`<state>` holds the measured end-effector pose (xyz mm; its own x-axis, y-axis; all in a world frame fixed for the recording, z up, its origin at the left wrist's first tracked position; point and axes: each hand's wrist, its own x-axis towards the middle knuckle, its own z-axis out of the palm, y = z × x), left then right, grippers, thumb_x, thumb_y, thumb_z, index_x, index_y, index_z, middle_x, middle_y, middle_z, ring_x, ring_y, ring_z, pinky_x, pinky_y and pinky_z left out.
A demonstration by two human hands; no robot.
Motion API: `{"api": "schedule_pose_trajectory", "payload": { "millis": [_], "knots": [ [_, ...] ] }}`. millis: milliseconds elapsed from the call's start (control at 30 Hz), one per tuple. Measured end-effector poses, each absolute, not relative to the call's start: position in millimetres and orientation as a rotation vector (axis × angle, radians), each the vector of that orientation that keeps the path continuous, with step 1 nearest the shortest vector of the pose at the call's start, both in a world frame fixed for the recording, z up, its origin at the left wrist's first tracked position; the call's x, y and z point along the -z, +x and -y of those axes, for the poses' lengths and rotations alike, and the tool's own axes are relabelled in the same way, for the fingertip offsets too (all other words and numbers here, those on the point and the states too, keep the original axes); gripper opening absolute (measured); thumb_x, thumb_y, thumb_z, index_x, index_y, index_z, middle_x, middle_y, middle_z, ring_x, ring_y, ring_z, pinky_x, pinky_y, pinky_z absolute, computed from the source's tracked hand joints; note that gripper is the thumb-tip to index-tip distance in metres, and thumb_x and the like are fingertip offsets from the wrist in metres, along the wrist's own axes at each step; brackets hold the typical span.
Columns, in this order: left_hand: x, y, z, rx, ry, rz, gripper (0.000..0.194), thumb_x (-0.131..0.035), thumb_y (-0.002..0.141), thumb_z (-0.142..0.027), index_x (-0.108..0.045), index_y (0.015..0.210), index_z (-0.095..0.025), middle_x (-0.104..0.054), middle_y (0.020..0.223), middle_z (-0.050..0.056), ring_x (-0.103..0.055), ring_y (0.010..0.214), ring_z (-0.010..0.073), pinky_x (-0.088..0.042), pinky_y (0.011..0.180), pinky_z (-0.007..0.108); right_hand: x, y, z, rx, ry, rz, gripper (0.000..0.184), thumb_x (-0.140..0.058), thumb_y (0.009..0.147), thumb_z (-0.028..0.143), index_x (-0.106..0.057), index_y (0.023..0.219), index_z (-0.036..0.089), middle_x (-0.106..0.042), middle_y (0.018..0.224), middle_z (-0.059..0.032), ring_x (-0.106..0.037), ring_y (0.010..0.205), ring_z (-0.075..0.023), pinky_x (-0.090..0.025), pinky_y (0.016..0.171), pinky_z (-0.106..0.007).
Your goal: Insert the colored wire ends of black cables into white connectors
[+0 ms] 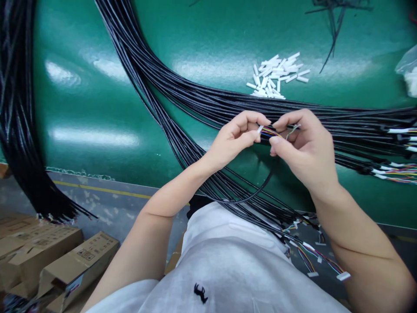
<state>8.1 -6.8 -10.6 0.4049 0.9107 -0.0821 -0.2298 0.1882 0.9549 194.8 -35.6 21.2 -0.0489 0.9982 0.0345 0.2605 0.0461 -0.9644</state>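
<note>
My left hand (239, 134) pinches a small white connector (259, 129) between thumb and fingertips. Thin coloured wires (269, 131) run from that connector toward my right hand (304, 145), whose thumb and forefinger close around them. A separate pale, twisted wire end (293, 130) sticks up between the right fingers. Below the hands a black cable (265, 184) curves down toward the lap; where it meets the wires is hidden by my fingers. Thick bundles of black cables (208, 98) pass behind both hands.
White sleeves (270, 78) lie piled on the green table (182, 26). Black strips (335, 26) lie at the back right, near a clear bag (408, 65). Cable ends with white connectors (343, 275) hang over the front edge. Cardboard boxes (81, 261) stand on the floor at left.
</note>
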Motion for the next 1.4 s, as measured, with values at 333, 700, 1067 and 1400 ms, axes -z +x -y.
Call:
{"api": "schedule_pose_trajectory", "payload": {
  "millis": [333,700,1067,1400],
  "knots": [
    [12,7,5,-0.944,1.012,-0.86,0.017,-0.064,0.091,-0.026,-0.069,0.107,-0.022,-0.064,0.08,-0.002,-0.059,0.073,0.0089,-0.05,0.068,0.024,-25,200,27,-1.467,-1.257,0.946,0.014,-0.084,0.088,0.035,-0.077,0.085,0.024,-0.072,0.083,0.0009,-0.074,0.063,-0.0124,-0.064,0.059,-0.024],
    [7,7,6,-0.879,0.974,-0.874,0.017,-0.062,0.09,-0.026,-0.068,0.105,-0.021,-0.062,0.08,-0.001,-0.058,0.074,0.0101,-0.049,0.067,0.025,-27,203,20,-1.749,-1.238,0.825,0.027,-0.086,0.082,0.043,-0.071,0.08,0.021,-0.066,0.071,0.0026,-0.068,0.056,-0.0108,-0.059,0.053,-0.021],
    [7,7,5,-0.885,0.934,-0.908,0.02,-0.06,0.087,-0.019,-0.07,0.104,-0.021,-0.063,0.078,-0.002,-0.056,0.072,0.0083,-0.048,0.068,0.022,-15,200,31,-1.26,-1.248,1.192,0.009,-0.073,0.095,0.022,-0.076,0.096,0.03,-0.072,0.099,0.0003,-0.075,0.066,-0.0128,-0.063,0.06,-0.026],
    [6,9,7,-0.889,0.935,-0.801,0.016,-0.065,0.087,-0.022,-0.069,0.102,-0.02,-0.06,0.079,-0.003,-0.056,0.072,0.0073,-0.046,0.064,0.021,-21,203,27,-1.465,-1.16,1.099,0.021,-0.075,0.097,0.032,-0.072,0.078,0.022,-0.066,0.073,0.0017,-0.07,0.059,-0.0117,-0.058,0.056,-0.023]
  ]
}}
